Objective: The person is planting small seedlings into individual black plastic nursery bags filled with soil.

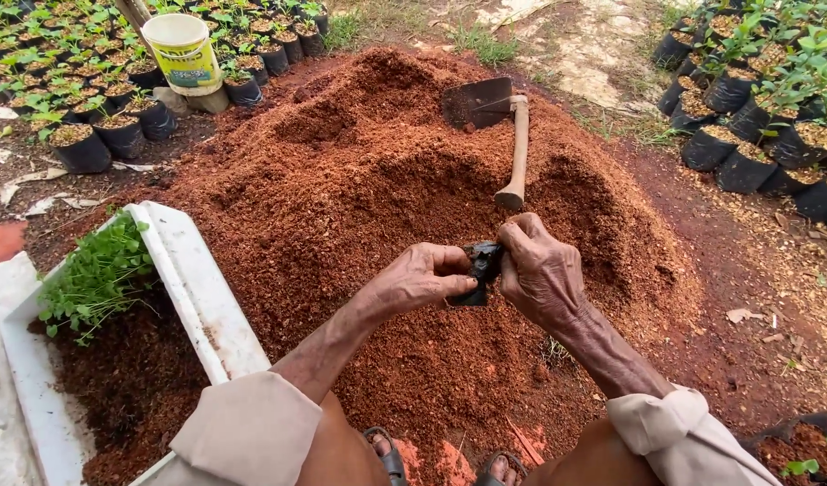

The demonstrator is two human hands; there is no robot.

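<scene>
My hands meet above a big mound of reddish-brown soil [404, 207]. My left hand [422, 277] and right hand [541, 270] both pinch a small crumpled black plastic bag [482, 270], fingers closed on its edges, as if pulling its mouth open. I judge this as the opening step, the bag not yet filled. Next I would need to spread it wide and scoop soil in. A hoe [508, 126] lies on the mound beyond. A white tray [202, 297] of green seedlings [94, 274] sits at my left; filled black bags [742, 117] stand at the right.
</scene>
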